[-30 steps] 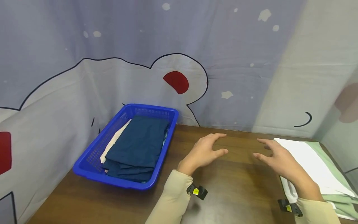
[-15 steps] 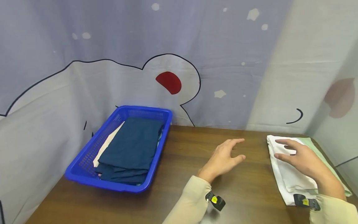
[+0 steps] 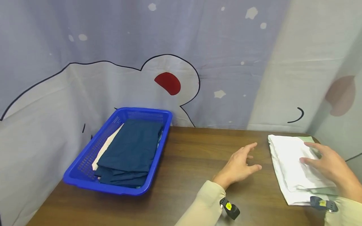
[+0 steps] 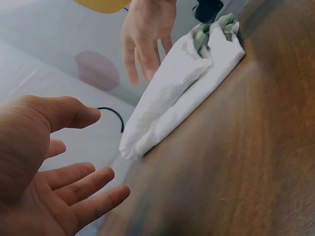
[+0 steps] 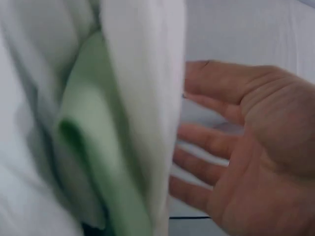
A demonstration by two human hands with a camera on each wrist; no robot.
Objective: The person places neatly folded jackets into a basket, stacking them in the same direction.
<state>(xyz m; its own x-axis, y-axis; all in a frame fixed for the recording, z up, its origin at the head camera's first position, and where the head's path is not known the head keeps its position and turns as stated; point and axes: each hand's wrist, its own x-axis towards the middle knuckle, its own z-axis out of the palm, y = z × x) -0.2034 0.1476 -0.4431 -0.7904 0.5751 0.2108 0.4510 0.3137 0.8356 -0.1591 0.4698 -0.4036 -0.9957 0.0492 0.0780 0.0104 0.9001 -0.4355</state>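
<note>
At the right of the table lies a stack of folded white cloth [image 3: 288, 160] with pale green fabric [image 5: 93, 103] showing among its layers. My right hand [image 3: 329, 161] hovers over the right part of this stack, thumb and fingers spread and nothing in its grasp. In the right wrist view the blurred cloth edge overlaps the fingertips. Left of the stack, my left hand [image 3: 237, 166] is held above the bare wood, its fingers relaxed and apart. The left wrist view shows the left palm [image 4: 29, 172] holding nothing, with the stack ahead of it.
A blue plastic basket [image 3: 68, 180] stands on the left of the brown wooden table [image 3: 198, 150]. Folded dark navy cloth [image 3: 133, 147] lies in it beside a cream piece [image 3: 107, 146]. A printed curtain [image 3: 226, 69] hangs along the back and sides.
Both hands have moved right, the right one from the stack's left edge to over its right part. The head view has turned slightly right. The basket's contents look the same.
</note>
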